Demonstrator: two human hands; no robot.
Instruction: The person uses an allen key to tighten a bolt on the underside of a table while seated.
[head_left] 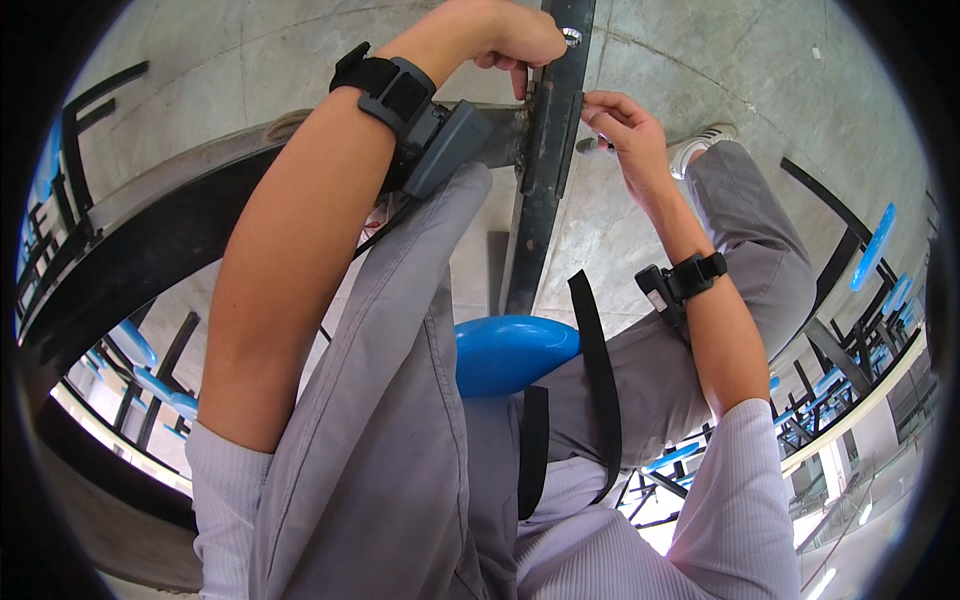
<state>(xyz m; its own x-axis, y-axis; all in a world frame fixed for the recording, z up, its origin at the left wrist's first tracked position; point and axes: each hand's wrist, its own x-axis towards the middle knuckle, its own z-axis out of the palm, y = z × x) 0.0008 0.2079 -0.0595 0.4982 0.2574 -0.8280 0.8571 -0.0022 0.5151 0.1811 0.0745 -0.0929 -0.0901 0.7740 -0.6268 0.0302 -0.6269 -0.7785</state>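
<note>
My left hand reaches over the far part of a black metal beam, fingers curled. One finger points down at the joint where a dark crossbar meets the beam; whatever the fingers hold is hidden. A small shiny metal ring shows on the beam beside that hand. Against the beam's right edge, near a raised metal plate, my right hand is closed in a pinch. Something small and dark shows under its fingers, too small to name.
A blue rounded seat is between my legs. Black straps hang in front of me. A wide curved black frame sweeps along the left. More blue seats on black frames stand on both sides over the concrete floor.
</note>
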